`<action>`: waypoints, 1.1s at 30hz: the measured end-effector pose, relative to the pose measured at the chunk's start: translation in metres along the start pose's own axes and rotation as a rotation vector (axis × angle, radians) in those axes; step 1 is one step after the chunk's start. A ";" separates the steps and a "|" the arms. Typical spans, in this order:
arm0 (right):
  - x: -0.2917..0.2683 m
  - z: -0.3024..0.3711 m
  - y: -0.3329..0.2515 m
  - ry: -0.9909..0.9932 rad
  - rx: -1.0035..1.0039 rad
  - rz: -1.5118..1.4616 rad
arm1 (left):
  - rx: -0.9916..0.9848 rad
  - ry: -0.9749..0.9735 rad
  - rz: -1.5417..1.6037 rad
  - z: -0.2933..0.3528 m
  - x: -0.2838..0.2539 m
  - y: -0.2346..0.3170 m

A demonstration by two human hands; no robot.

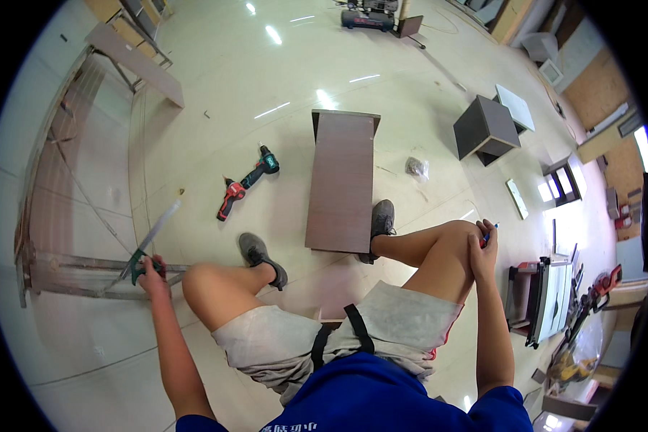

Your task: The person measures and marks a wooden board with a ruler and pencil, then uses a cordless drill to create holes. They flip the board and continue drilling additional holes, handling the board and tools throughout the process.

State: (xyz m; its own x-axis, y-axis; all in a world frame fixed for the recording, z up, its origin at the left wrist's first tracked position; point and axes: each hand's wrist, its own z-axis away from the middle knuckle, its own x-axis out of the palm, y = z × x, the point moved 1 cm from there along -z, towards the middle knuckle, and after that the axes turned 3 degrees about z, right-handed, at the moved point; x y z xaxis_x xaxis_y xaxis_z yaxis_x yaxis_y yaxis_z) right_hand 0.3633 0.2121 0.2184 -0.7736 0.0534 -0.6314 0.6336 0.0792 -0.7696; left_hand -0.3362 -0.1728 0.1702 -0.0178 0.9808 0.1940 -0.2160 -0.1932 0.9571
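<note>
Down at the lower left of the head view, the left hand (151, 273) is clenched around the green handle of a handsaw (151, 241), whose pale blade runs up and away from the hand over the edge of a long brown board (86, 277) lying on the floor beneath it. Well to the right of that hand, beyond the bent knees, the right hand (481, 248) rests on the right knee, fingers closed on a small blue pen-like object (491, 232). Ahead of the left hand lie two cordless drills (246, 180) on the floor, beside a brown panel (342, 180).
</note>
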 end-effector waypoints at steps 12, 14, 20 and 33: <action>0.011 -0.009 0.031 -0.163 0.433 -0.514 | 0.012 -0.628 -1.055 0.039 -0.046 -0.211; 0.011 -0.003 0.025 0.022 0.293 -0.269 | -0.105 -0.800 -1.146 0.048 -0.034 -0.233; 0.045 0.032 -0.056 0.025 -0.023 -0.017 | -0.330 -1.015 -1.333 0.071 -0.056 -0.269; 0.150 -0.053 0.115 -0.474 0.263 0.197 | -0.797 -0.931 -1.378 0.128 -0.122 -0.296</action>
State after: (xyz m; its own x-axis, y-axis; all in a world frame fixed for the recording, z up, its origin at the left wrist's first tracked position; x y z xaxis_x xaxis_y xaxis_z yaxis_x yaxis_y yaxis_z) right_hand 0.3194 0.2825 0.0403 -0.5905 -0.4151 -0.6921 0.7933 -0.1406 -0.5924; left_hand -0.1455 -0.2381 -0.1094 0.9710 0.0308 -0.2369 0.0324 0.9655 0.2585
